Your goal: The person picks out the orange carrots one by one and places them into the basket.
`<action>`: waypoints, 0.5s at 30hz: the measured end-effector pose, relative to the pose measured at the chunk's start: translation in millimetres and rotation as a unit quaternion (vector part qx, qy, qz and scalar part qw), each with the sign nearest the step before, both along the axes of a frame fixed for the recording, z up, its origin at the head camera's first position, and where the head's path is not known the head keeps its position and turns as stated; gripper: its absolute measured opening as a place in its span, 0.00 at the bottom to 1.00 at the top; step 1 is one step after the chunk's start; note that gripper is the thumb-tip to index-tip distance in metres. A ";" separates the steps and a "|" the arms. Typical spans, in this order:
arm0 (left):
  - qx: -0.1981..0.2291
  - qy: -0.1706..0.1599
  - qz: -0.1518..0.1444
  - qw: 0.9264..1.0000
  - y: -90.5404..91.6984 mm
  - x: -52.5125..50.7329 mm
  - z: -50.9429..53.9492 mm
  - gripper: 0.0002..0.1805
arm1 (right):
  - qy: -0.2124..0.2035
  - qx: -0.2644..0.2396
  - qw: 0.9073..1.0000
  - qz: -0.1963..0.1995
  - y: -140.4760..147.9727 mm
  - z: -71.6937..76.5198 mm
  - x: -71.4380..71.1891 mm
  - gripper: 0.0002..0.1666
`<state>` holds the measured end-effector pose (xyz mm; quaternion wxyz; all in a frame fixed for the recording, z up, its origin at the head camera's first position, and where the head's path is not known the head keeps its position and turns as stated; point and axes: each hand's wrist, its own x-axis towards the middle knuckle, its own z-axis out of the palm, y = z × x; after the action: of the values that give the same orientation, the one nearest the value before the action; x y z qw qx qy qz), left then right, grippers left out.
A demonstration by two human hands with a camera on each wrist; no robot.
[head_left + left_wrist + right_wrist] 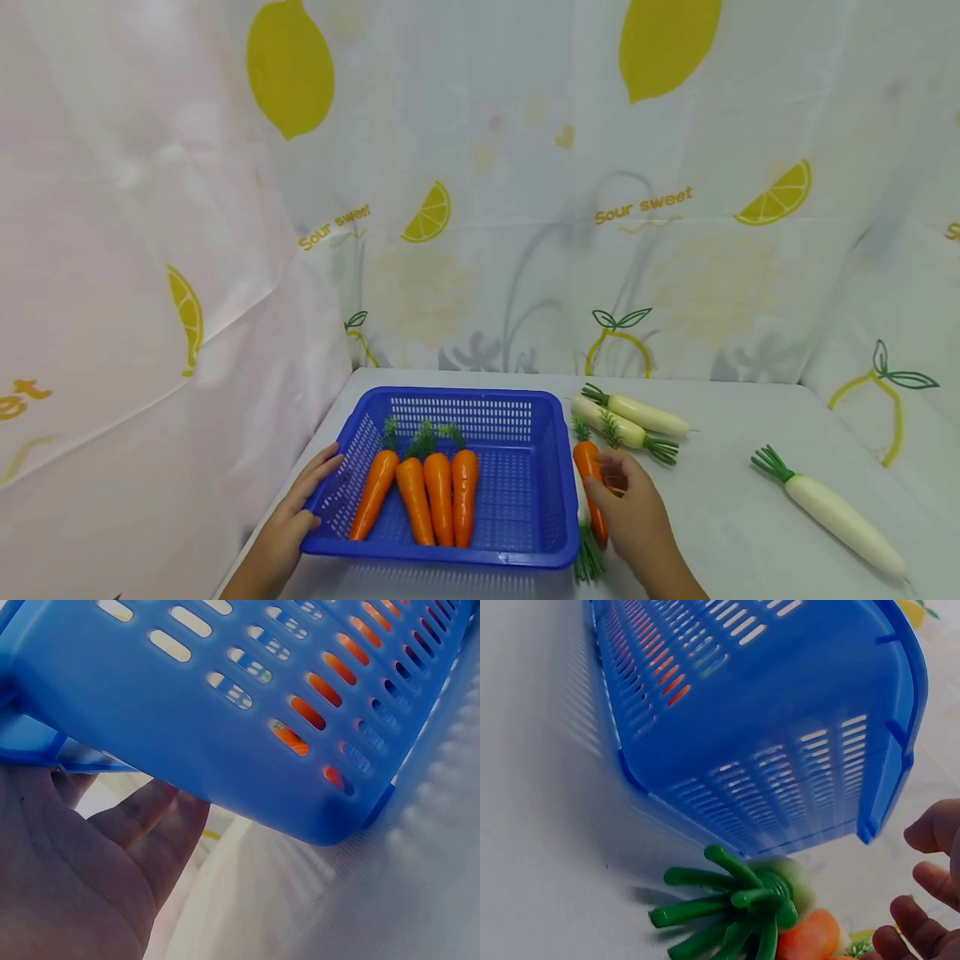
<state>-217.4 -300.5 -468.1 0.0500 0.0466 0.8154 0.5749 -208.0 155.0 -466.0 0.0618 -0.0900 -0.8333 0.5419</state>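
A blue plastic basket (555,546) holds several orange carrots (377,492) with green tops, on its left side. My left hand (288,517) touches the basket's left rim near the front corner; in the left wrist view its fingers (161,836) stretch out straight under the rim. Beside the right wall lies a carrot (587,458), with a white radish's green stalks (588,558) in front. My right hand (633,508) hovers at this carrot, thumb and fingers apart, holding nothing in the right wrist view. A second carrot's leafy top (610,429) shows above it, its body mostly hidden behind the hand.
Two white radishes (648,414) lie together behind the right hand. Another white radish (843,521) lies by itself at the far right of the white table (720,500). A lemon-print curtain (480,275) hangs around the back and sides.
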 end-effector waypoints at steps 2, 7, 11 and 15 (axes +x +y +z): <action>-0.005 -0.004 -0.001 1.000 -0.1 -0.3 -0.1 0.46 | -0.005 0.001 1.000 -0.004 2.7 -0.2 0.0 0.25; -0.017 -0.005 0.001 1.000 -0.5 -1.4 -0.8 0.46 | -0.009 0.001 1.000 -0.010 8.0 0.2 1.2 0.25; -0.023 -0.005 0.002 1.000 -0.6 -0.9 -1.8 0.46 | -0.023 -0.002 1.000 -0.008 13.3 -3.2 0.6 0.27; -0.021 -0.007 0.002 1.000 -1.2 0.2 -2.4 0.47 | -0.035 0.012 0.999 -0.008 19.2 -5.4 -1.9 0.29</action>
<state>-217.2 -301.7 -470.6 0.0551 0.0400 0.8270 0.5580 -209.9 174.1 -471.3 0.0385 -0.1150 -0.8404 0.5282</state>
